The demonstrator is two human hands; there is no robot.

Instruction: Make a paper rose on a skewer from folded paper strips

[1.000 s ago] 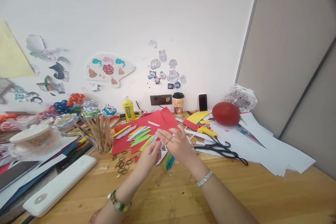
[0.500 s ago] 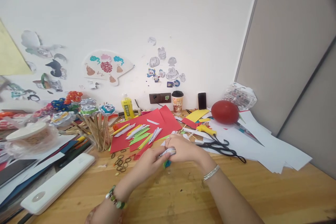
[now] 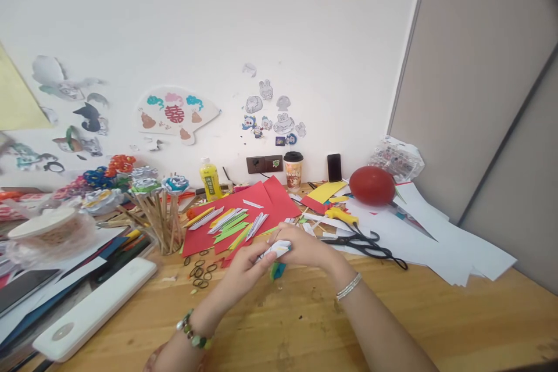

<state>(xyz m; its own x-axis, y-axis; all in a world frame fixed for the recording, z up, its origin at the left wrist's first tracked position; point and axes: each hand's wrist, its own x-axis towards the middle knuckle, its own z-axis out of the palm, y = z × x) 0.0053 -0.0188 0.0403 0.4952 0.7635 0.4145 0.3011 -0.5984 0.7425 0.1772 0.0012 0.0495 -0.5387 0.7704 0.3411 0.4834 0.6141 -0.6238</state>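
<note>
Small bundle of folded paper strips [image 3: 278,249] pinched between left hand [image 3: 244,265] and right hand [image 3: 307,248], above near-middle of wooden bench [image 3: 392,314]; both grips closed narrow on it. One blue-green strip [image 3: 276,270] seen just beneath. One red sheet [image 3: 244,212] lies beyond, strewn with cut strips, count unclear. One pair of scissors [image 3: 370,244] lies right of hands. One red balloon [image 3: 372,185] far right. One yellow bottle [image 3: 210,179] and one cup [image 3: 293,170] stand at wall.

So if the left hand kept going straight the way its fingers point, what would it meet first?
The left hand points up and right at the folded white paper strip it already pinches with the right hand. Past that, probably the right hand's fingers; depth is unclear.
</note>
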